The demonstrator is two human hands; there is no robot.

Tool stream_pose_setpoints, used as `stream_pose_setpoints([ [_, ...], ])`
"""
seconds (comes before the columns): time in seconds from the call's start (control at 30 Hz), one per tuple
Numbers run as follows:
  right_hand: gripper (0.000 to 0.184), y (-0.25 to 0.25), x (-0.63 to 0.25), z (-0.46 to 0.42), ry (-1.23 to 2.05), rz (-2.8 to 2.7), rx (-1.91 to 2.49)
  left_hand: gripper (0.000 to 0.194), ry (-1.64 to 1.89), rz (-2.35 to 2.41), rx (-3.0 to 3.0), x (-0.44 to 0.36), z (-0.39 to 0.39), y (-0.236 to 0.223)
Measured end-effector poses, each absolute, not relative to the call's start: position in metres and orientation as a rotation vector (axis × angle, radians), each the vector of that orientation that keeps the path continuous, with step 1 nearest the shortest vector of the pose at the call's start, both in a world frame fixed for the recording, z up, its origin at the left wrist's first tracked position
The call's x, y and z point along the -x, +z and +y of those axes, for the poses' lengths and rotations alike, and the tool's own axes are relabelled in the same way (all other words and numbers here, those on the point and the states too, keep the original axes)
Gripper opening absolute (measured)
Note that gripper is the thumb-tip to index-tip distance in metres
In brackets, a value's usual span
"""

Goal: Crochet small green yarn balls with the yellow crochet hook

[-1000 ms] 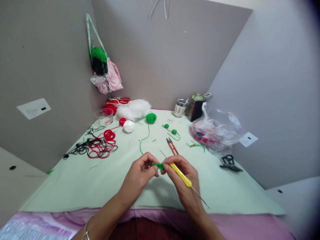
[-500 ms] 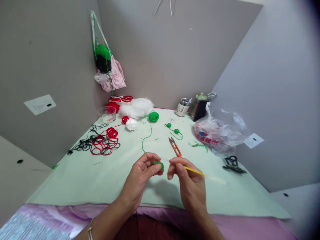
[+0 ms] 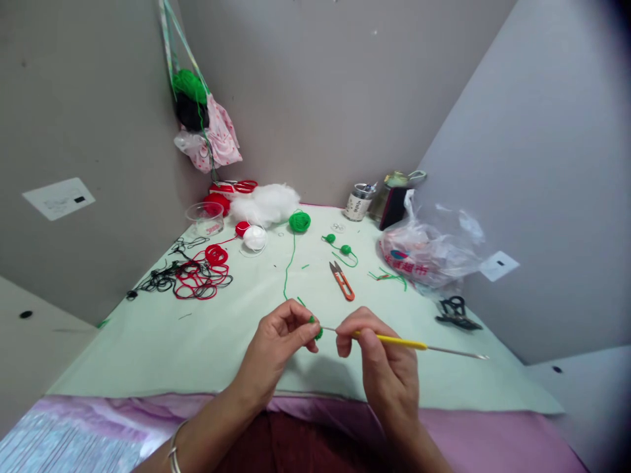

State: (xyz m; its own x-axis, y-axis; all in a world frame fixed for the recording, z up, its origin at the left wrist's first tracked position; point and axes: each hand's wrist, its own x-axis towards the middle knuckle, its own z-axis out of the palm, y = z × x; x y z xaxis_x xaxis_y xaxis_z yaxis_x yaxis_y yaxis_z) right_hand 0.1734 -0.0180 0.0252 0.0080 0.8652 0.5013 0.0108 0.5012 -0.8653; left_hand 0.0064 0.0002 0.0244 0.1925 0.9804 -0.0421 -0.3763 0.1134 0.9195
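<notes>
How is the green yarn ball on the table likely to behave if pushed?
The green yarn ball would probably roll, being rounded. It likely gives when squeezed, as it is wound from thin yarn. Tugging its trailing strand, which runs toward the left hand, might turn or unwind it.

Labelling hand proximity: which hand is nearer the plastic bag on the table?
Right: the right hand is in front of the plastic bag and to its left; the left hand is farther left.
</notes>
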Motion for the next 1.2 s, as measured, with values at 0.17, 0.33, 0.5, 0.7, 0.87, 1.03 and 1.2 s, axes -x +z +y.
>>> stream_pose_setpoints([
  [0.17, 0.03, 0.024, -0.175, -0.019, 0.825, -1.363, 0.839, 0.022, 1.14, 0.851, -1.053, -0.007, -0.001, 0.022],
  [0.33, 0.03, 0.025, -0.176, -0.023, 0.772, -1.437, 0.84, 0.023, 1.126, 0.873, -1.094, -0.008, -0.001, 0.023],
  [0.5, 0.029, 0.025, -0.173, -0.025, 0.629, -1.489, 0.927, 0.023, 1.137, 0.892, -1.1, -0.007, -0.002, 0.026],
  [0.7, 0.028, 0.023, -0.173, -0.026, 0.573, -1.527, 0.92, 0.023, 1.139, 0.897, -1.107, -0.006, -0.003, 0.024],
  [0.87, 0.023, 0.019, -0.169, -0.026, 0.576, -1.529, 0.925, 0.027, 1.113, 0.835, -1.02, -0.009, -0.003, 0.024],
  [1.03, 0.017, 0.016, -0.165, -0.019, 0.698, -1.429, 0.884, 0.042, 1.086, 0.731, -0.899, -0.013, -0.003, 0.026],
  [1.2, 0.005, 0.021, -0.165, -0.015, 0.899, -1.427, 0.857, 0.045, 1.195, 0.76, -0.869, -0.016, -0.002, 0.023],
])
